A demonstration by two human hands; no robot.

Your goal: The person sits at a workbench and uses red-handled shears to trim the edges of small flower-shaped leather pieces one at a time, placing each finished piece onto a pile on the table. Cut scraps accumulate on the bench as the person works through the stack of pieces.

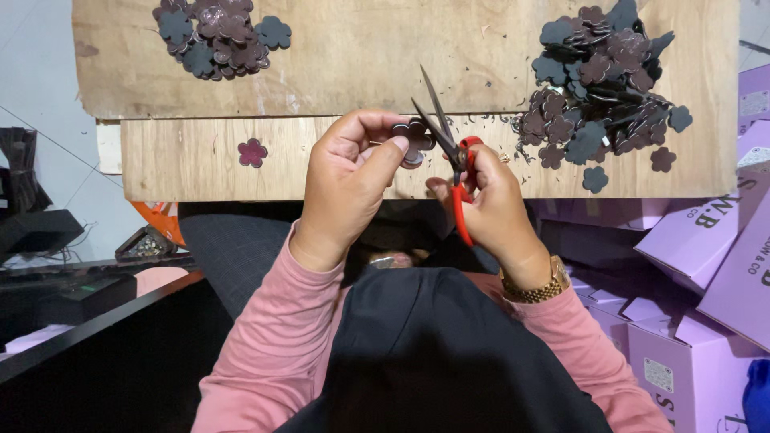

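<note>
We held a small dark flower shape [413, 138] in our left hand [349, 180], pinched between thumb and fingers near the middle of the frame. Our right hand [489, 210] gripped red scissors [451, 148], whose blades stood open right at the flower's edge. A big heap of flowers [601, 80] lay on the wooden board [361, 56] at the upper right, and a smaller heap [216, 36] sat at the upper left. One flower [252, 151] lay alone at the left. Tiny scraps [513, 140] lay beside the big heap. We could not tell which heap was trimmed, so much work seemed left. Purple boxes [706, 240] were stacked at the right.
</note>
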